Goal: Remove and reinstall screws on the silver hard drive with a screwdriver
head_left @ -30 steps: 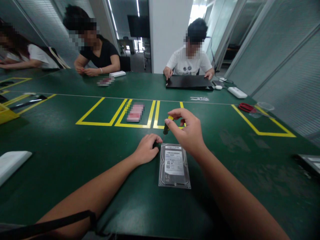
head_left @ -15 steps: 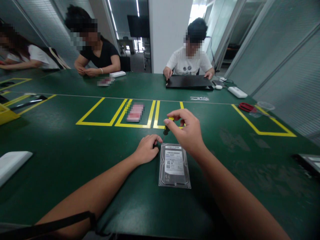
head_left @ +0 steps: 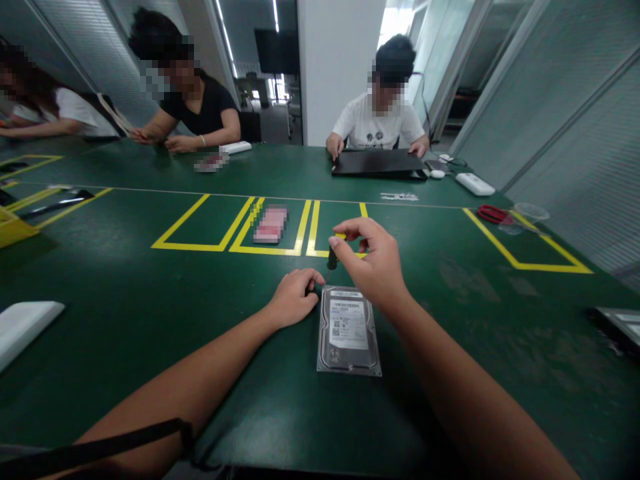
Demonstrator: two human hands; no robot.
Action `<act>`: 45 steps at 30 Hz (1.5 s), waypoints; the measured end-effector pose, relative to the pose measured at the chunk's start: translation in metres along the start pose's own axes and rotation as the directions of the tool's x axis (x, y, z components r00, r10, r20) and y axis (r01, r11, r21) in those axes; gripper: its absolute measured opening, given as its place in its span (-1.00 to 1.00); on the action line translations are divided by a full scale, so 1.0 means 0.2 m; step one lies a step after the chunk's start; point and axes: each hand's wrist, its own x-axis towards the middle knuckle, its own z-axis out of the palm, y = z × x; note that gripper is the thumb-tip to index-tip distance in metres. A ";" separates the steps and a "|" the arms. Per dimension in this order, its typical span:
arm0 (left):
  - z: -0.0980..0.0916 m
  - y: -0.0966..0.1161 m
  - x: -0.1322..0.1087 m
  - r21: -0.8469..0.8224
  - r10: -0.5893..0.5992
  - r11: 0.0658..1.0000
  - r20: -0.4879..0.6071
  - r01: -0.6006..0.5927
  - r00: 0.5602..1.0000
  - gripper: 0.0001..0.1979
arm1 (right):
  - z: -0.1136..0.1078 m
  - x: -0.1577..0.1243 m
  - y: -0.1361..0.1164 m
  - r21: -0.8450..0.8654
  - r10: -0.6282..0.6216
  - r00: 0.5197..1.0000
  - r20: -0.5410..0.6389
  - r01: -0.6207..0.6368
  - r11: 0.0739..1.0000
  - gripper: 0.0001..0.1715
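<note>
Head view: my right hand [head_left: 379,259] pinches the screwdriver [head_left: 332,259] by its handle, tip down at the far left corner of the hard drive [head_left: 348,330], which lies flat on the tabletop [head_left: 270,413]. My left hand [head_left: 294,298] sits beside that corner, thumb and forefinger apart, perhaps touching the edge.

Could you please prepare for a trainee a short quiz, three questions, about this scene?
1. Which hand holds the screwdriver near a corner of the hard drive?
2. True or false: the printed label of the hard drive faces upward.
3. Which colour are the marking lines on the table: A) blue, B) yellow, C) white?

Key: 1. The right hand. 2. True. 3. B.
</note>
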 end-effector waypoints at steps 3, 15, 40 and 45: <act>0.00 0.00 0.00 -0.003 0.003 1.000 -0.002 -0.003 1.000 -0.70 | 0.00 -0.01 0.00 0.009 0.040 0.999 0.003 -0.040 0.999 -0.78; 0.00 0.00 -0.01 0.001 0.002 1.000 -0.010 -0.001 1.000 -0.71 | 0.00 0.00 0.00 -0.025 0.025 1.000 -0.015 -0.025 0.999 -0.87; 0.00 0.00 0.00 -0.015 0.013 1.000 -0.007 -0.013 1.000 -0.70 | 0.00 -0.01 0.00 -0.011 0.027 0.999 -0.032 -0.028 1.000 -0.85; 0.00 0.00 0.00 -0.015 0.010 1.000 -0.002 -0.010 1.000 -0.71 | 0.00 -0.01 0.01 -0.014 0.041 0.999 -0.025 -0.041 0.999 -0.85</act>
